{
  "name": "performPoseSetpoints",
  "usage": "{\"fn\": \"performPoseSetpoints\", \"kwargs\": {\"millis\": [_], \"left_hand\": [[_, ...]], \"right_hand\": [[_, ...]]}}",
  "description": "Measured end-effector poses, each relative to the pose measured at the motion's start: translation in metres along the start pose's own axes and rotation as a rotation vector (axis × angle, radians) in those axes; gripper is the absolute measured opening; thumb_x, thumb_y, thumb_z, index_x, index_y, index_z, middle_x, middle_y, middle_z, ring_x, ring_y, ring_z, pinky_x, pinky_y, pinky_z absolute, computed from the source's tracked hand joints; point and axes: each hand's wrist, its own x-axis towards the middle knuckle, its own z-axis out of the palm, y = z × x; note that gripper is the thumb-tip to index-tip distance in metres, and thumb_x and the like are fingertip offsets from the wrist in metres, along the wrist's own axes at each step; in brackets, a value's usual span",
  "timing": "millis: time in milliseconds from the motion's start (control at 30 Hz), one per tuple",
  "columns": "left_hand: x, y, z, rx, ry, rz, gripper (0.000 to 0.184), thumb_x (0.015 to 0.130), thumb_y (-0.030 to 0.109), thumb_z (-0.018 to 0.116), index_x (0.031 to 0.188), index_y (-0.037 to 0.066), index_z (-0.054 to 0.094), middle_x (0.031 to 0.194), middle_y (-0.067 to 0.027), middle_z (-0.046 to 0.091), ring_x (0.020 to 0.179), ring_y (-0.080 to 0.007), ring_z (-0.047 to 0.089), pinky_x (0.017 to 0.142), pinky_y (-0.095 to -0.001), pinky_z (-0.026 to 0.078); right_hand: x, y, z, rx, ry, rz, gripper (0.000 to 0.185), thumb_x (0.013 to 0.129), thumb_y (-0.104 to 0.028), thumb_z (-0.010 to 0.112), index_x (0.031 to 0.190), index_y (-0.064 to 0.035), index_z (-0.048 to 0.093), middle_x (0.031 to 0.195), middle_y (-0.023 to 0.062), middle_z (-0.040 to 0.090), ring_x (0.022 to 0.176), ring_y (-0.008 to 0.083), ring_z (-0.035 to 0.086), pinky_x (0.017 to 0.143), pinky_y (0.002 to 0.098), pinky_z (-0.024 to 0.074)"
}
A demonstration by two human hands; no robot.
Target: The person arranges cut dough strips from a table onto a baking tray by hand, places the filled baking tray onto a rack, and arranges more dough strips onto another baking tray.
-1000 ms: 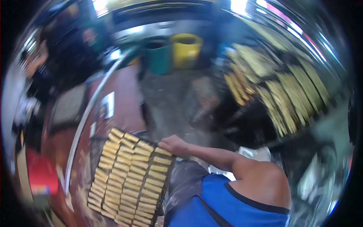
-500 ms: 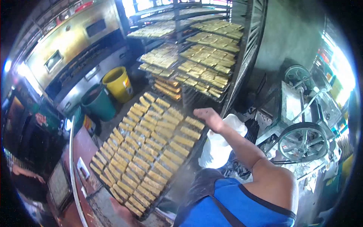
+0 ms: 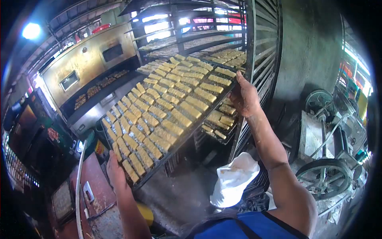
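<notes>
Between my two hands a large dark baking tray [image 3: 169, 155] is held up, tilted, with its far side at the rack. Rows of yellowish bread sticks [image 3: 171, 109] cover it. My left hand [image 3: 115, 169] grips the near left corner, thumb up along the rim. At the right corner my right hand [image 3: 246, 95] is closed around the edge, its thumb on top and fingers below. In front stands a tall metal rack [image 3: 250, 44], its shelves loaded with more trays. The held tray hides part of the rack's lower shelves.
A steel oven [image 3: 93, 51] with browned pieces in its opening stands at the back left. On the right is a machine with a large wheel [image 3: 324, 179]. A white sack [image 3: 234, 179] lies below my right arm; a reddish table [image 3: 95, 175] is at left.
The tray has risen and moved away from me, up to the rack. My right hand, open above the tray's edge before, now grips its right corner. My view has tilted upward.
</notes>
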Motion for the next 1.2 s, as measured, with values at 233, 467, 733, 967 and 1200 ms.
{"fn": "performPoseSetpoints", "kwargs": {"millis": [233, 467, 733, 967, 1200], "left_hand": [[0.018, 0.012, 0.063, -0.032, -0.081, -0.020, 0.037, 0.103, 0.028, 0.052, 0.112, -0.005, 0.064, 0.102, -0.0104, 0.069, 0.087, -0.0163, 0.066, 0.079, -0.0296, 0.051], [0.039, 0.019, 0.104, -0.375, -0.342, -0.031, 0.039, 0.103, 0.027, 0.052, 0.126, -0.004, 0.057, 0.120, -0.0107, 0.065, 0.101, -0.0208, 0.067, 0.086, -0.0365, 0.054], [0.033, 0.042, 0.195, -0.234, -0.447, -0.043, 0.050, 0.102, 0.037, 0.054, 0.131, -0.002, 0.042, 0.127, -0.0150, 0.055, 0.113, -0.0223, 0.055, 0.096, -0.0379, 0.046], [0.031, 0.034, 0.327, -0.082, -0.512, -0.050, 0.069, 0.101, 0.039, 0.052, 0.135, -0.016, 0.027, 0.142, -0.0300, 0.039, 0.128, -0.0323, 0.044, 0.108, -0.0392, 0.035], [0.036, 0.024, 0.453, 0.049, -0.577, -0.108, 0.074, 0.099, 0.039, 0.052, 0.133, -0.016, 0.017, 0.130, -0.0335, 0.047, 0.122, -0.0349, 0.051, 0.104, -0.0423, 0.039]], "right_hand": [[0.038, -0.011, -0.002, 0.009, 0.034, -0.055, 0.028, 0.105, -0.026, 0.049, 0.116, -0.0035, 0.060, 0.111, 0.0081, 0.068, 0.100, 0.0215, 0.067, 0.088, 0.0406, 0.0537], [0.057, -0.007, -0.015, 0.162, 0.101, -0.091, 0.027, 0.104, -0.026, 0.046, 0.120, -0.0050, 0.055, 0.113, 0.0104, 0.065, 0.103, 0.0237, 0.065, 0.094, 0.0416, 0.0518], [0.004, 0.008, -0.010, 0.041, 0.002, -0.140, 0.025, 0.104, -0.022, 0.047, 0.117, -0.0031, 0.056, 0.112, 0.0130, 0.064, 0.107, 0.0257, 0.063, 0.098, 0.0442, 0.0504], [-0.103, -0.013, -0.047, -0.094, 0.121, 0.013, 0.039, 0.102, -0.021, 0.052, 0.131, 0.0035, 0.048, 0.120, 0.0194, 0.061, 0.104, 0.0305, 0.065, 0.091, 0.0398, 0.0553], [-0.207, -0.056, -0.128, -0.032, 0.275, 0.032, 0.047, 0.100, -0.021, 0.055, 0.139, 0.0006, 0.042, 0.122, 0.0226, 0.061, 0.095, 0.0325, 0.068, 0.081, 0.0411, 0.0587]]}}
